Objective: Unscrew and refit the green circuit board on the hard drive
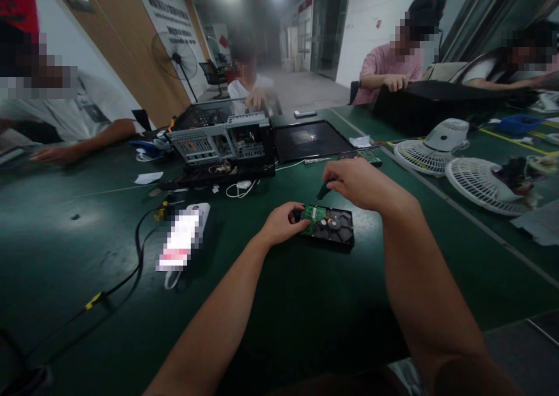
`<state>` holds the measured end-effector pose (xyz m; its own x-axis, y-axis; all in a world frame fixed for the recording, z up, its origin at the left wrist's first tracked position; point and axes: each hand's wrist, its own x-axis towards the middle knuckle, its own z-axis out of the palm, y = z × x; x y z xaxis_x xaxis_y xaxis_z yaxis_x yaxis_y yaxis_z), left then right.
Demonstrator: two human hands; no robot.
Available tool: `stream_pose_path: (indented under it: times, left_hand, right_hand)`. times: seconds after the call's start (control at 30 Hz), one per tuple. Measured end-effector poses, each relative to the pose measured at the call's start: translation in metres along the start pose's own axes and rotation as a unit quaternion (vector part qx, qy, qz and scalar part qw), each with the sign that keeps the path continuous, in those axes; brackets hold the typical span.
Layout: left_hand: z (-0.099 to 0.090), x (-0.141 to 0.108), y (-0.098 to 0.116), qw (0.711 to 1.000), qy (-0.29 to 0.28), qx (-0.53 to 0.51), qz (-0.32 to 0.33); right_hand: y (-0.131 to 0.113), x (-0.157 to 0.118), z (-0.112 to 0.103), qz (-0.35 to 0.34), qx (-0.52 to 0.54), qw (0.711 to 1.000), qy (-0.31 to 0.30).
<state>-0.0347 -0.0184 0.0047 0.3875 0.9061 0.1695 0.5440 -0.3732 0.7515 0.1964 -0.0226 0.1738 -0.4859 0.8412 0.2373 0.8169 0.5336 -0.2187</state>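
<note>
Down at the middle of the green table [279, 326], the left hand [283, 222] pinches the near-left corner of a hard drive [329, 226], fingers closed on its edge and touching the green circuit board [313, 218] on its upturned face. The right hand [356, 181] hovers just above and behind the drive, curled shut around a dark-handled tool [324, 190], probably a screwdriver, whose tip slants down toward the board.

The drive lies flat, circuit side up, its long axis running roughly left to right, slightly skewed, with the board end toward the left hand.

As a judgement: the drive is steadied at one corner only, so pressure from the tool could make it pivot or skid on the smooth mat, and the tip could slip off and scratch the board.

Farther out, a phone [186, 240] with a cable lies to the left, an opened computer case [222, 142] stands beyond, and fan grilles [480, 183] rest to the right. Other people sit around the table.
</note>
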Motion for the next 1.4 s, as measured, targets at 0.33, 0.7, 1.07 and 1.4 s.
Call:
stream_pose_path:
  times: [0.33,0.7,1.07,1.4]
  left_hand:
    - [-0.001,-0.001,0.003,1.0,0.002,-0.024,0.001]
    - [-0.004,-0.002,0.006,1.0,-0.006,-0.021,-0.012]
    - [-0.005,-0.003,0.01,1.0,-0.001,-0.013,0.006]
    - [-0.006,-0.004,0.01,1.0,-0.002,-0.019,0.011]
  right_hand:
    - [-0.003,-0.005,-0.004,0.023,-0.028,0.999,-0.01]
    - [-0.015,0.006,0.006,-0.005,-0.014,1.0,0.006]
    - [-0.007,0.001,0.005,0.004,-0.014,1.0,-0.018]
    - [-0.007,0.002,0.002,0.027,-0.032,0.999,-0.008]
